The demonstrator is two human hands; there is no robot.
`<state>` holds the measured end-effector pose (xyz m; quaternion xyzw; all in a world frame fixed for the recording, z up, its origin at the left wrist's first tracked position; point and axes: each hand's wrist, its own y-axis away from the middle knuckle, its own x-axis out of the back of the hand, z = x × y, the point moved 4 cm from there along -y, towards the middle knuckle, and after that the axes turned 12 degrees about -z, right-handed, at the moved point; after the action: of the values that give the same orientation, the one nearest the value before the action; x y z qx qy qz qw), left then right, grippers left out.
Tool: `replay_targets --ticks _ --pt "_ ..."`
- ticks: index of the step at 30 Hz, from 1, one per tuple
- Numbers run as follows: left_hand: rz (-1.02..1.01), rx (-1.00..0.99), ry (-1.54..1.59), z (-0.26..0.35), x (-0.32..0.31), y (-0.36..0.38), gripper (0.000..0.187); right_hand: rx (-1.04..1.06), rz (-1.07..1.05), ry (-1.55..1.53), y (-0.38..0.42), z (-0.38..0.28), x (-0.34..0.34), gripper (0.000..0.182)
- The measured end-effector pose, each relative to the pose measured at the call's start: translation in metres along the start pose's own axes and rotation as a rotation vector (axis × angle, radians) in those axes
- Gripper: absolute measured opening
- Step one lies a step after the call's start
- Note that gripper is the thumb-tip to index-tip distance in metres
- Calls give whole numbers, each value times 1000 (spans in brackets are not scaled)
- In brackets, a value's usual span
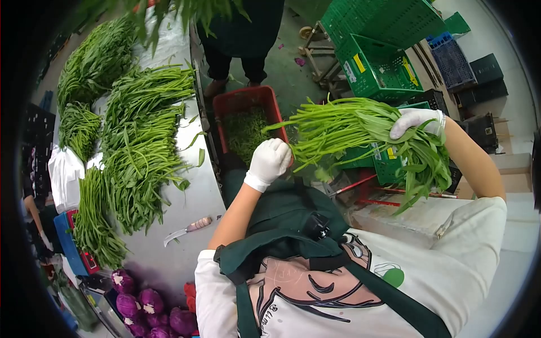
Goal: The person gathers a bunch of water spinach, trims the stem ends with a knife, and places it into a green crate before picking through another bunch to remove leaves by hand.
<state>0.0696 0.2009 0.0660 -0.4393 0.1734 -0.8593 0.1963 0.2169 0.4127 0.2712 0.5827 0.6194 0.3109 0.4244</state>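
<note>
Floor (290, 65) was greenish and kinda scuffed, with bits of leaf and purple scraps on it. Shiny metal table (189, 197) ran down the left, loaded with leafy green piles (138, 152), plus white bags (66, 177) near its far-left edge. Green crates (378, 84) sat over on the right, and someone in dark clothes (239, 25) stood past the red bin (271, 101), which had green trimmings inside. Long-stemmed bunch (349, 127) was up in the air, right of the bin, with the gloved right hand (414, 121) wrapped around its leafy end. Purple cabbages (151, 302) sat at the bottom left. Gloved left hand (269, 160) was curled into a fist by the stem ends; couldn't tell if it pinched anything. Small knife (189, 230) lay on the table.
</note>
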Motion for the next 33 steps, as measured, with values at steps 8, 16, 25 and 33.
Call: replay_targets --ticks 8,16,25,33 --pt "52 213 220 -21 11 -11 23 106 -4 86 4 -13 -14 58" --pt "-422 322 1022 -41 34 -19 31 192 -58 212 10 -26 -21 69" --pt "863 249 361 16 75 -6 11 233 -11 285 6 -29 -21 56" --pt "-125 593 941 58 18 -43 34 255 -5 401 -1 -34 -29 48"
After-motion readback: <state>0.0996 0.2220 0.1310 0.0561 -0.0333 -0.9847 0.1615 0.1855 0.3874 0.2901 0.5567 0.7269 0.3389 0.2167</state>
